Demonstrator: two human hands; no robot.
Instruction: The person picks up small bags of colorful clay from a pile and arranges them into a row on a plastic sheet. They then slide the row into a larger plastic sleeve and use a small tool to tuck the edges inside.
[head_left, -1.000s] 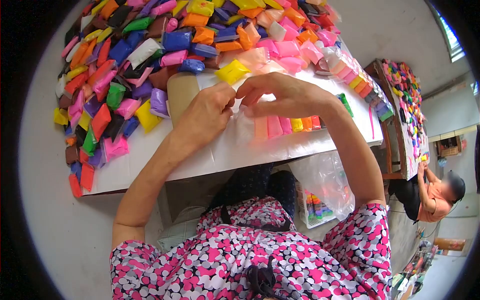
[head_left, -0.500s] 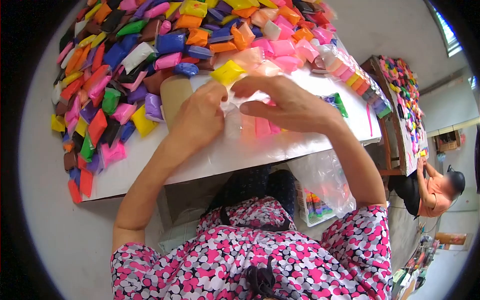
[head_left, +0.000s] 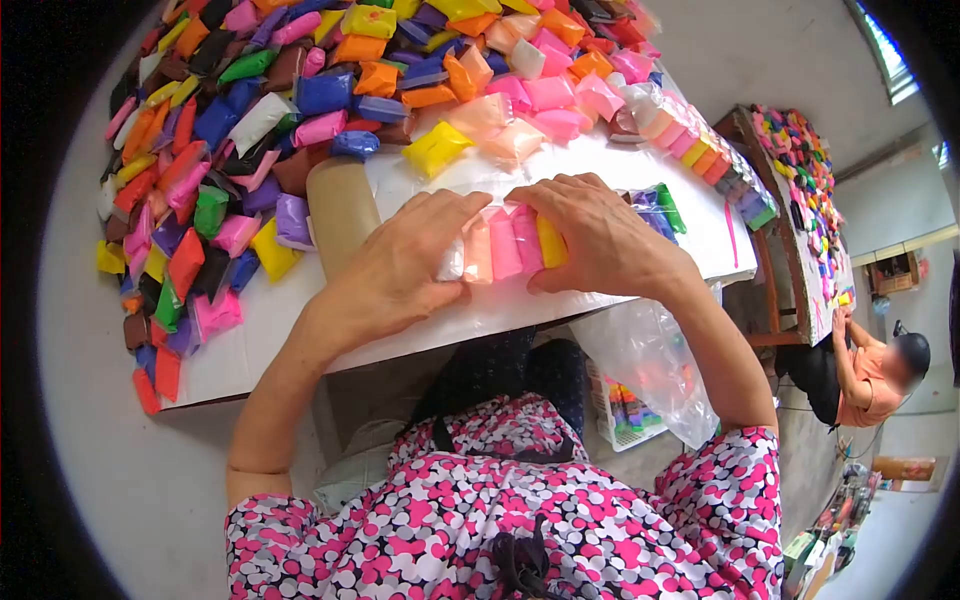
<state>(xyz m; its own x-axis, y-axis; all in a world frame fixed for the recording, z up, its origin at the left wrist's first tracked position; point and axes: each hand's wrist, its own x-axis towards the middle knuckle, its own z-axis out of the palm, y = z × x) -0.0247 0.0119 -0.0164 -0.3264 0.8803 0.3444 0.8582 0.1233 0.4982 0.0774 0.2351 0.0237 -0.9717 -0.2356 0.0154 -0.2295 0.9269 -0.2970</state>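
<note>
A short row of soft, wrapped modelling-clay packets lies on the white tabletop, running from white through peach and pink to yellow. Around its white end my left hand is closed, thumb at the near side and fingers at the far side. My right hand grips the yellow end in the same way, covering part of it. Just beyond the right hand, blue and green packets lie partly hidden. A loose yellow packet and a peach packet rest past the hands.
A large pile of coloured packets covers the table's far and left sides. Beside my left wrist lies a tan cylinder. Stacked packet rows stand at the right. Clear plastic hangs below the edge. Another person sits at a farther table.
My hands have spread apart and come down around the two ends of the row. They were close together above it before, and its pink and yellow packets now show more plainly.
</note>
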